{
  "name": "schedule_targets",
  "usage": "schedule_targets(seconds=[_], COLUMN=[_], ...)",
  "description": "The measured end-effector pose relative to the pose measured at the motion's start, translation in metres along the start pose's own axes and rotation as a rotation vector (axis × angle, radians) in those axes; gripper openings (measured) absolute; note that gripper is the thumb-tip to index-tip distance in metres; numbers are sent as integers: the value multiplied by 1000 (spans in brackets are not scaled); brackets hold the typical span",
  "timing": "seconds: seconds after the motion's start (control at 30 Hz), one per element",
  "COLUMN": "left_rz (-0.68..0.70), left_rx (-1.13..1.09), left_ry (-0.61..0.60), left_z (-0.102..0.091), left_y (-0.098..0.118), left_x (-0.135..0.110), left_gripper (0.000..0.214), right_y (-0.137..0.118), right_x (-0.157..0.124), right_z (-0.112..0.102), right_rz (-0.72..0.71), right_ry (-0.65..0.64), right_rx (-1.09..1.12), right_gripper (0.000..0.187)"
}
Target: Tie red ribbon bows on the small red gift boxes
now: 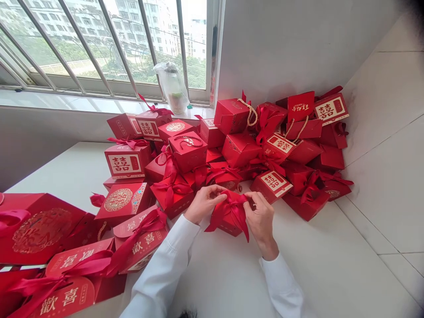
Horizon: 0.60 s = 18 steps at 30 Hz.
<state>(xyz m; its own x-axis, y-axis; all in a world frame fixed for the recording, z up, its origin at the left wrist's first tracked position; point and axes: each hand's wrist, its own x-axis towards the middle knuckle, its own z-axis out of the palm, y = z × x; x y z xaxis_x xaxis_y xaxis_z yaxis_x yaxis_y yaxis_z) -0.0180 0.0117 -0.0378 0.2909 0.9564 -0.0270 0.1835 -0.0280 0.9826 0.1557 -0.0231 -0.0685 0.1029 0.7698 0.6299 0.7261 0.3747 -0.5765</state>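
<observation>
Both left hand [203, 204] and right hand [261, 217] gripped narrowly on a red satin bow [232, 208] atop a gift box [229, 229]; slackening risked loosening it.

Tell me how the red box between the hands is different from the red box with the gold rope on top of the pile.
The red box between the hands is mostly covered by a big red ribbon, while the red box with the gold rope has a gold rope loop instead. The first sits on the white counter, its ribbon held by the left hand and right hand. The second sits high on the pile, untouched. Both are red.
</observation>
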Motion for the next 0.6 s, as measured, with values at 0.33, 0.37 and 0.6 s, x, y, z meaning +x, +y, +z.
schedule_targets(seconds=[0.33, 0.37, 0.6], left_rz=[23, 18, 39], left_rx=[-8, -17, 69], left_ry=[-20, -32, -167], left_z=[-4, -4, -12], left_y=[-3, -3, 0], left_x=[1, 1, 2], left_gripper=[30, 29, 15], right_y=[-1, -1, 0], right_x=[0, 0, 0], right_z=[0, 0, 0], right_rz=[2, 4, 7], right_ry=[-2, -2, -12], right_rx=[9, 9, 4], right_gripper=[13, 13, 13])
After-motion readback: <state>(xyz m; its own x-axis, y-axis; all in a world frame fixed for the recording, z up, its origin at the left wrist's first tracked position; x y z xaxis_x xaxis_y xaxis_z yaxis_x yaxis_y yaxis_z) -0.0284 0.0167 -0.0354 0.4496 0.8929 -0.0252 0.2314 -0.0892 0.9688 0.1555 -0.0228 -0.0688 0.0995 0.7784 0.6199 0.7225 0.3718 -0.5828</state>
